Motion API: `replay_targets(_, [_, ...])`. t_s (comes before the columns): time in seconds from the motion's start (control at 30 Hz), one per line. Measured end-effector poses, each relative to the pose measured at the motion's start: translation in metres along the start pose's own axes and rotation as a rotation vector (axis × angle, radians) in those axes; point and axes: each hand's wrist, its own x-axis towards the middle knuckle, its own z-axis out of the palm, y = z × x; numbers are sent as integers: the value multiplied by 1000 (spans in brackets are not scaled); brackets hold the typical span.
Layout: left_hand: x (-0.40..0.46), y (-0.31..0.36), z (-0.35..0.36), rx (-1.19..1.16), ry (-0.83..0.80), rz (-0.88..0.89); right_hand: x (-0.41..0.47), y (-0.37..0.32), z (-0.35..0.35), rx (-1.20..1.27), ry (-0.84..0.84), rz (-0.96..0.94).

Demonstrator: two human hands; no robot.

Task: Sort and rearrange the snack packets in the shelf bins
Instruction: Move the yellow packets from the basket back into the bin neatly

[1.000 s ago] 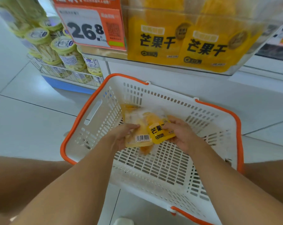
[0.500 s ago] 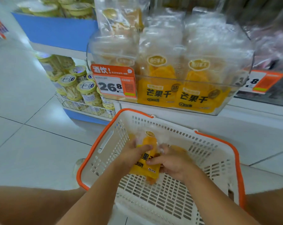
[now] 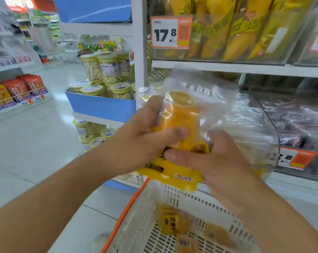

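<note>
A: Starting at the left, what is showing?

B: Red and yellow bags [image 3: 17,88] are sitting on a far shelf, too blurred to read. Nearer in, clear tubs [image 3: 107,70] of pale snacks are stacking up over a blue shelf front [image 3: 101,108].

A: And the hands?

B: The left hand [image 3: 136,143] is gripping a bunch of yellow mango packets [image 3: 182,125] from the left, thumb curling across the front. The right hand [image 3: 214,161] is holding the same bunch from below and to the right, fingers wrapping the lower edge. How many packets are in the bunch is hard to tell; the clear tops are smearing with motion.

A: Where is the bunch?

B: Up in the air, in front of the clear shelf bin [image 3: 260,136], above the white basket [image 3: 141,207] with the orange rim.

A: Anything hidden?

B: The bin's price tag [image 3: 297,159] is partly covered, so only "7.8" is showing. The tag above [image 3: 171,31] is reading 17.8. More packets [image 3: 171,223] are lying in the basket, blurred, and the frame is cutting the basket off at the bottom.

A: What is differing from half a second ago?

B: The hands were down inside the basket then; now they are raising the bunch to bin height.
</note>
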Motion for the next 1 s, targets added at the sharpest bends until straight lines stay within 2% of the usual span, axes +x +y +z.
replay_targets(0.07, [37, 8, -17, -37, -1, 4, 29, -30, -8, -46, 37, -101])
replay_targets(0.1, [54, 10, -27, -25, 53, 8, 45, -41, -14, -60, 61, -125])
replay_targets(0.13, [71, 3, -40, 3, 157, 14, 63, -49, -23, -83, 107, -138])
replay_targets(0.2, [99, -27, -67, 169, 476, 23, 98, -59, -41, -153, 202, -127])
replay_targets(0.23, [109, -49, -79, 282, 610, -18, 114, -59, -50, -168, 230, -114])
replay_targets(0.27, [114, -68, -88, 361, 665, -92, 128, -58, -56, -163, 246, -93])
replay_targets(0.33, [120, -103, -96, 312, 612, -259, 147, -50, -61, -137, 251, -46])
replay_targets(0.4, [123, -115, -97, 56, 597, -359, 159, -38, -59, -104, 208, -10])
replay_targets(0.47, [126, -114, -95, -145, 616, -406, 168, -23, -52, -105, 158, 30])
replay_targets(0.57, [119, -119, -96, -247, 559, -405, 177, -1, -37, -194, 88, 56])
replay_targets(0.73, [97, -117, -88, -111, 242, -271, 184, 14, -21, -297, 0, 91])
replay_targets(0.87, [97, -111, -71, -9, 244, -203, 184, 4, -19, -553, -52, 146])
replay_targets(1.0, [98, -113, -79, -83, 237, -188, 186, -9, -27, -550, 25, 217])
